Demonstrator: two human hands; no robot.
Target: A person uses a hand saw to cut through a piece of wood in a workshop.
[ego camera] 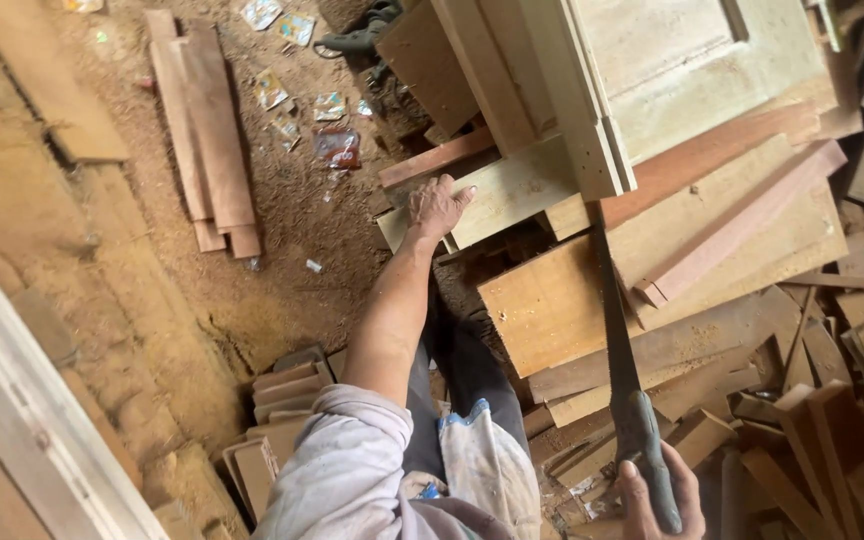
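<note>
Handsaw point(620, 345) runs up the right side of the view — its long dark blade points up to the pale wooden frame point(582, 100) and meets it near the frame's lower end.

Far left, a pale beam point(42, 420) slants across the corner. Next to it lies sandy, dusty ground point(252, 270) with a few flat planks point(207, 130) and some shiny wrappers point(302, 90) near them. Lower down sits a little heap of short wood blocks point(277, 420).

Then comes the left hand point(436, 205). It lies flat and open, fingers spread, pressing on a light board point(512, 190) at the edge of the big wood pile. The arm reaches up from a pale sleeve point(342, 470).

Under the board lie wide yellow-brown planks point(552, 300) and a reddish strip point(742, 220), stacked this way and that.

At the bottom right, the right hand point(657, 495) is closed tight around the saw's grey handle. More wood scraps point(812, 430) fill the right corner — small bits, all jumbled up.
</note>
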